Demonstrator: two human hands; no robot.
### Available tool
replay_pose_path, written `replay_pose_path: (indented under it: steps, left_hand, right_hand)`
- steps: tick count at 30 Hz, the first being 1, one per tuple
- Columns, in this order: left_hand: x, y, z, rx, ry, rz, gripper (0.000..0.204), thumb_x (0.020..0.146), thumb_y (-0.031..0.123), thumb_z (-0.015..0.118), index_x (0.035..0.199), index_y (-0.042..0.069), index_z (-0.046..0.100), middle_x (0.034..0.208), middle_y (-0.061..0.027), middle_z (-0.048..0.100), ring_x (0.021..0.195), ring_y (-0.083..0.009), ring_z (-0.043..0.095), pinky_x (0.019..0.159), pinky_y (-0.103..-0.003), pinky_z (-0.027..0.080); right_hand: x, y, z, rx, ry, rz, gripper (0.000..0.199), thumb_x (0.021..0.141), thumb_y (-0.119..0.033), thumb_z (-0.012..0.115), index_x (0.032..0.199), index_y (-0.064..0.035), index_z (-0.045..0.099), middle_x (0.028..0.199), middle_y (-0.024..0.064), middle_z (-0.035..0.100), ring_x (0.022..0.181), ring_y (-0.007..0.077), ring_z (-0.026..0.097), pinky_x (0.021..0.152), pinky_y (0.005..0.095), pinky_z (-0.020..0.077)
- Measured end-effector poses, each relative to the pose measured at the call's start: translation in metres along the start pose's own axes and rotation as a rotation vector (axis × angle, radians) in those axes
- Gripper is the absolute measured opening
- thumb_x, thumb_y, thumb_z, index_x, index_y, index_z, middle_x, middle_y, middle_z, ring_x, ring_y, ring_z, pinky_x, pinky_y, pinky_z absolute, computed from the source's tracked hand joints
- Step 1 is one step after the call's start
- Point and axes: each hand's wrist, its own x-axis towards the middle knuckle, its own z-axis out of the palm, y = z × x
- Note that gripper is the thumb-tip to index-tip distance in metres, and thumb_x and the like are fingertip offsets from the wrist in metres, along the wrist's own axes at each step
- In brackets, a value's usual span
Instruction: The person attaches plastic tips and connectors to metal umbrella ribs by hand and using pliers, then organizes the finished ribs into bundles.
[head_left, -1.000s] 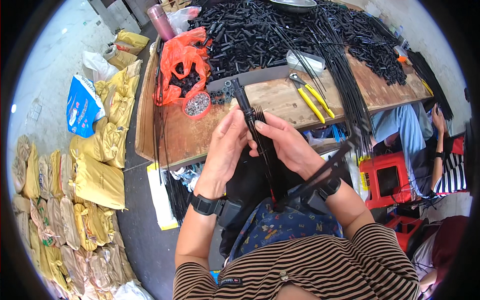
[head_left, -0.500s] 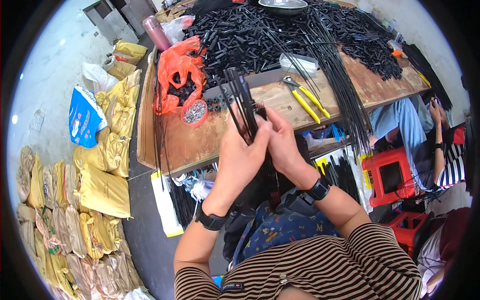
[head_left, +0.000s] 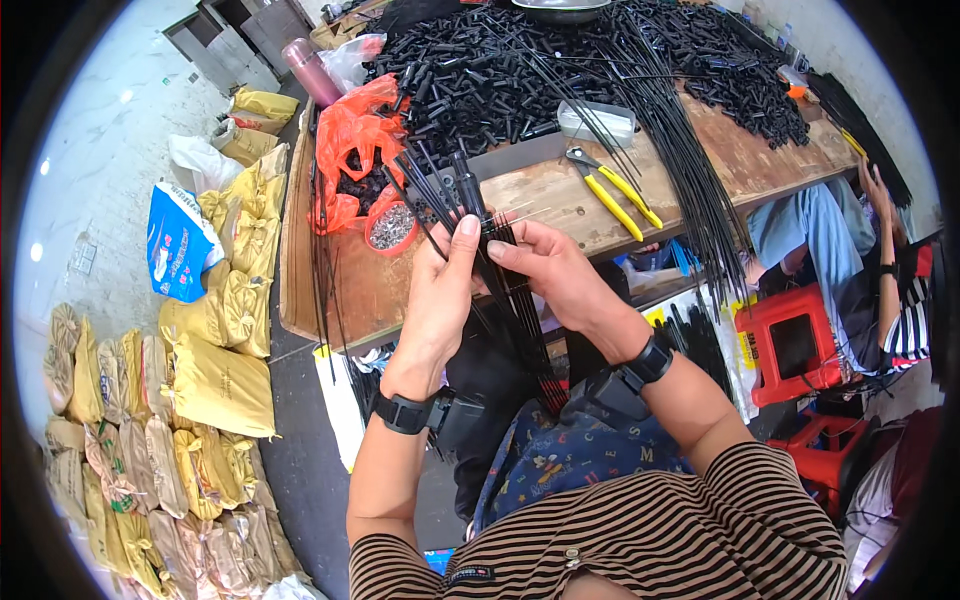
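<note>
My left hand (head_left: 438, 285) is closed round several black rods (head_left: 428, 185), its thumb pointing up along them. In my right hand (head_left: 565, 275), thumb and fingers pinch a bundle of thin black ribs (head_left: 522, 315), like those of an umbrella frame, running down toward my lap with reddish ends. A thick black tube (head_left: 466, 182) stands up from the top of this bundle, between my hands. Fine light wires or rib ends stick out beside the right fingers. Both hands are above the near edge of the wooden table (head_left: 385, 290). The palms hide part of what they hold.
A large pile of black tubular parts (head_left: 470, 85) covers the table's far side. Nearer are yellow-handled pliers (head_left: 615, 195), a red bowl of small metal pieces (head_left: 391, 226), a red plastic bag (head_left: 350, 130) and long black rods (head_left: 690, 170). Another person's hand (head_left: 876, 200) is at right.
My hands have moved apart, the left one to the left and slightly down. The thick tube and ribs now show between them; the left thumb has swung upward.
</note>
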Motion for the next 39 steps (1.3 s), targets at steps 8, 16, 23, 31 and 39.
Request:
replay_pose_path:
  steps: [8,16,23,31,39]
  left_hand:
    - [0.01,-0.009,0.003,0.096,0.131,0.124,0.031,0.1,0.028,0.045,0.109,0.0,0.054,0.107,-0.0161,0.065,0.095,-0.0178,0.062,0.083,-0.03,0.05]
    - [0.011,-0.001,-0.009,-0.046,0.017,0.129,0.034,0.099,0.031,0.045,0.109,0.0,0.055,0.111,-0.0172,0.064,0.101,-0.0197,0.061,0.09,-0.032,0.047]
    - [0.013,-0.004,-0.022,-0.168,-0.1,0.09,0.038,0.099,0.034,0.045,0.115,0.001,0.053,0.12,-0.0184,0.06,0.108,-0.0212,0.059,0.091,-0.033,0.049]
    - [0.02,-0.019,-0.029,0.006,0.14,0.156,0.03,0.095,0.028,0.055,0.111,0.002,0.058,0.109,-0.0106,0.064,0.091,-0.0129,0.061,0.083,-0.03,0.049]
    - [0.013,-0.013,-0.018,-0.259,0.122,0.122,0.026,0.096,0.025,0.054,0.104,0.002,0.061,0.095,-0.0079,0.066,0.086,-0.0125,0.061,0.078,-0.027,0.048]
  right_hand:
    - [0.002,0.006,0.015,-0.266,0.08,-0.189,0.011,0.092,-0.012,0.059,0.092,-0.0015,0.06,0.082,-0.0025,0.06,0.077,0.0025,0.053,0.065,0.0212,0.045]
    - [0.012,0.003,0.011,-0.47,0.047,-0.247,0.017,0.092,-0.018,0.059,0.089,-0.0018,0.062,0.077,-0.0054,0.055,0.071,0.0008,0.046,0.06,0.0195,0.039]
    - [0.017,0.002,0.006,-0.221,-0.102,0.004,0.017,0.093,-0.02,0.058,0.09,-0.0038,0.061,0.078,-0.0052,0.056,0.071,0.0015,0.047,0.061,0.0202,0.0405]
    - [0.012,0.021,0.019,-0.423,0.14,-0.246,0.015,0.091,-0.016,0.061,0.088,-0.002,0.059,0.077,-0.0044,0.057,0.068,0.0021,0.048,0.059,0.0211,0.0405]
    - [0.011,0.021,0.017,-0.21,0.095,-0.176,0.013,0.088,-0.013,0.065,0.081,-0.0027,0.061,0.079,-0.0041,0.059,0.072,0.0018,0.049,0.064,0.0195,0.0416]
